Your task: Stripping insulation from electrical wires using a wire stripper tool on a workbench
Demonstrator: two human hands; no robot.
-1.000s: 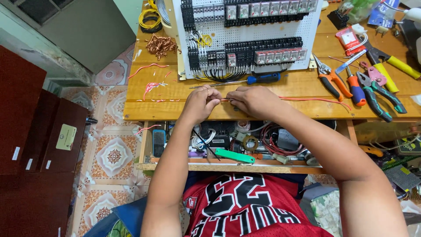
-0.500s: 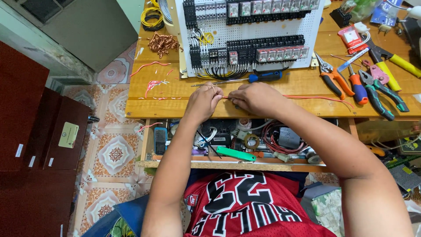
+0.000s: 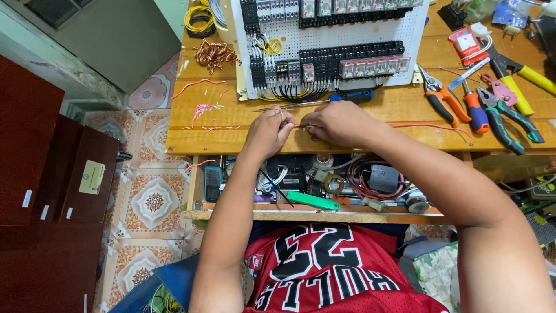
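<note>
My left hand [image 3: 269, 130] and my right hand [image 3: 337, 123] meet at the front of the wooden workbench [image 3: 231, 139]. Both pinch a thin red wire [image 3: 425, 125] that runs from between my fingertips off to the right across the bench. A small dark tool seems to sit under my right hand, mostly hidden. Just beyond my hands lies a blue-handled screwdriver [image 3: 347, 97], in front of a white perforated panel [image 3: 341, 35] carrying rows of black relays and terminal blocks.
Orange and green pliers, a red-blue screwdriver and yellow-handled cutters [image 3: 492, 104] lie at the right. Red wire scraps [image 3: 200, 110] and a copper tangle [image 3: 213, 55] lie at the left. An open drawer [image 3: 313, 214] below holds cables, tape and a green tool. Dark red cabinets [image 3: 52, 185] stand left.
Both hands have stayed together on the wire with small finger movements. The view has shifted slightly, so the bench sits a little lower and farther right in the frame.
</note>
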